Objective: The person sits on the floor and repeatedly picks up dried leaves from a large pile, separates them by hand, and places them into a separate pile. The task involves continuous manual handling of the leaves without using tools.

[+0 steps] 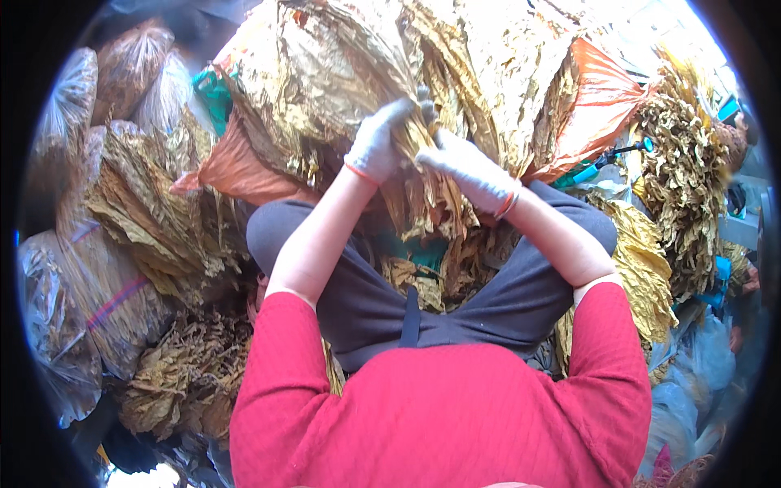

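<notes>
Both my hands wear pale knitted gloves and meet over a bundle of dried, yellow-brown leaves, tobacco by their look point(415, 137). My left hand point(379, 139) is closed round the bundle near its stem end, its fingers partly hidden. From the right, my right hand point(467, 168) grips the same bundle, thumb toward the left. The leaf tips hang between my knees. Behind my hands lies a large heap of dried leaves point(305, 91), with orange plastic sheeting point(253, 168) showing at its left and more on the right.
Tied clear plastic bags point(116, 287) of leaves stand at the left beside loose leaf bundles point(152, 213). On the right are a yellow leaf bundle point(640, 262), a tall stack of curled leaves point(683, 189), a blue-and-black tool point(616, 151) and bluish plastic bags point(677, 409).
</notes>
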A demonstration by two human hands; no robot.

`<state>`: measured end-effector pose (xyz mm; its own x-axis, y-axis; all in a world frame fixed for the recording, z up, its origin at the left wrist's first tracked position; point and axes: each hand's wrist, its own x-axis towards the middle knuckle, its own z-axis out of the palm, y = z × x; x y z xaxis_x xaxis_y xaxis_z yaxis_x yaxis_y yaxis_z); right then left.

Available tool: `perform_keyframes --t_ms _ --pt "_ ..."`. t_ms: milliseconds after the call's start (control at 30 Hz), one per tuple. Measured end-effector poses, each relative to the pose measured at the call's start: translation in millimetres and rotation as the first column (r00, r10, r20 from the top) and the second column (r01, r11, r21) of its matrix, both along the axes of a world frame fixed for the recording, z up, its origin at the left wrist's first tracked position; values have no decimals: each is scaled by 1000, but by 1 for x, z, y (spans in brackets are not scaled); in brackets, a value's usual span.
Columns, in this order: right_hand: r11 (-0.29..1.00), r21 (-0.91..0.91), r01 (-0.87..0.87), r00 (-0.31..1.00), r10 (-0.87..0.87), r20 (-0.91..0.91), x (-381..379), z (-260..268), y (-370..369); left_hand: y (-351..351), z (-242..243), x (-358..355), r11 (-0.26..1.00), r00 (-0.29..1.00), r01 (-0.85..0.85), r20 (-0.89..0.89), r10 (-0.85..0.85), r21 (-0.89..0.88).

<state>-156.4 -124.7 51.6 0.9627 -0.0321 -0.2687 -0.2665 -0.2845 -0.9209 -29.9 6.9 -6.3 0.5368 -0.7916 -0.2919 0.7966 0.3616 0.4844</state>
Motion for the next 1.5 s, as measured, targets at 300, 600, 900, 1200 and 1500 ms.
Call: perform_keyframes --t_ms 300,600,900,1200,1500 --pt "996 -77 42 997 -46 -58 3 -3 24 11 7 -15 993 896 115 430 -108 9" --pt "620 -717 319 934 -77 349 15 -22 -56 2 3 4 975 971 -144 -164 172 170" --pt "674 -502 541 841 -420 342 6 -51 -122 3 0 5 955 980 -139 -105 171 262" --pt "704 440 558 756 -649 81 17 -25 -138 -1 -1 0 946 987 -135 -47 155 294" --pt "846 -515 136 979 -35 200 24 -35 -73 -11 13 -21 898 987 -156 103 124 412"
